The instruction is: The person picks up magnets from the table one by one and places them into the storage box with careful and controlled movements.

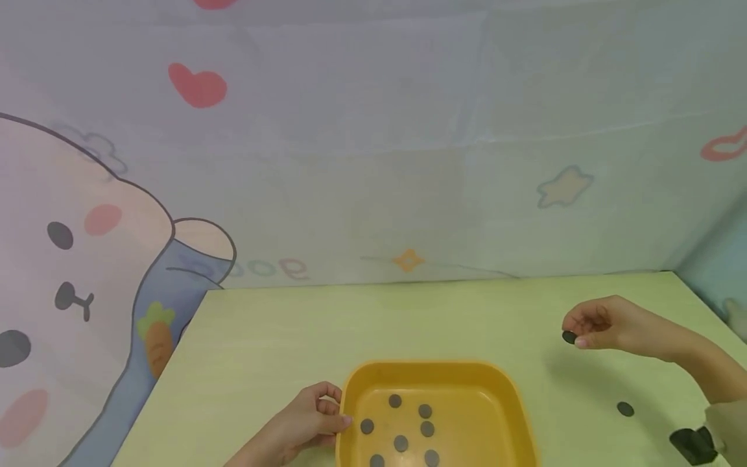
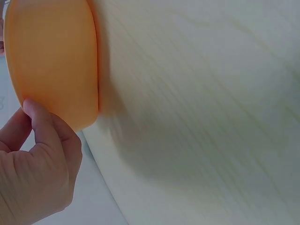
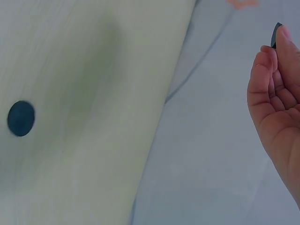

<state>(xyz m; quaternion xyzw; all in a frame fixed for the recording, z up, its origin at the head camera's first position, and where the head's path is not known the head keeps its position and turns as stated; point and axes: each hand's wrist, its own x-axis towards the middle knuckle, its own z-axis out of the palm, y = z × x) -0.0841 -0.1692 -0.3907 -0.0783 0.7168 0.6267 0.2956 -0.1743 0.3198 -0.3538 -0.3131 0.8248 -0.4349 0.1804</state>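
Note:
A yellow tray (image 1: pixel 432 368) with rounded corners sits at the front of the table, with several grey discs (image 1: pixel 401 443) lying flat on its floor. At its left side my left hand (image 1: pixel 306 418) pinches the rim between thumb and fingers; the left wrist view shows the tray's outer wall (image 2: pixel 56 61) in that grip. Off to the right, my right hand (image 1: pixel 621 327) is raised above the table and pinches a small black disc (image 1: pixel 569 337) at the fingertips. Another black disc (image 1: pixel 626 409) lies on the table below that hand, also seen in the right wrist view.
The pale yellow-green table (image 1: pixel 280 337) ends at the back against a light printed cloth (image 1: pixel 362 162). A cartoon bear figure (image 1: pixel 99 272) fills the cloth at the left. A black object (image 1: pixel 694 445) shows beside the right sleeve (image 1: pixel 728 428).

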